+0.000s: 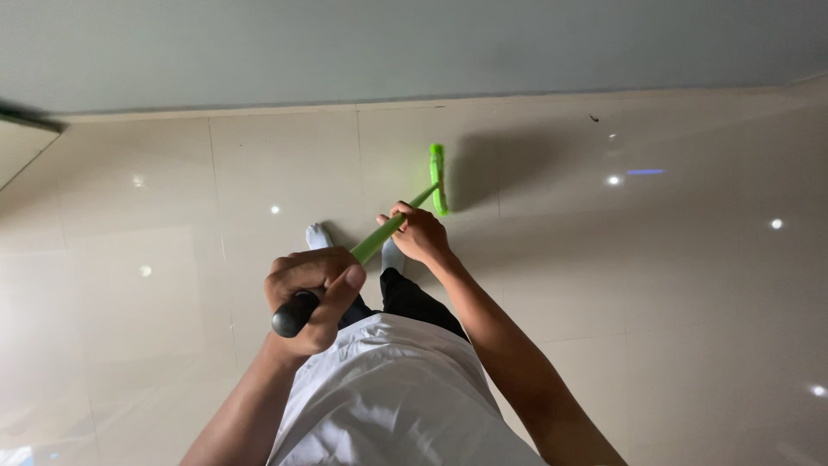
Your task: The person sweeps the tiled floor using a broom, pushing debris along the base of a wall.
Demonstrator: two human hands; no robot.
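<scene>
Glossy cream floor tiles (655, 285) spread out beneath you, catching small spots of ceiling light, and they meet a pale grey wall (414, 43) at the top of the view. You hold a bright green plastic mop with a long thin pole (379, 237) in both hands. Your left hand (312, 298) is wrapped tight around the black rounded grip (291, 316) at the pole's upper end, fingers fully curled, thumb pressed across the top. Your right hand (420, 233) is closed around the green pole further down. The flat green mop head (439, 179) rests on the tiles near the wall, casting a soft shadow to its right. Your white-socked feet (319, 235) stand just beside the pole.
</scene>
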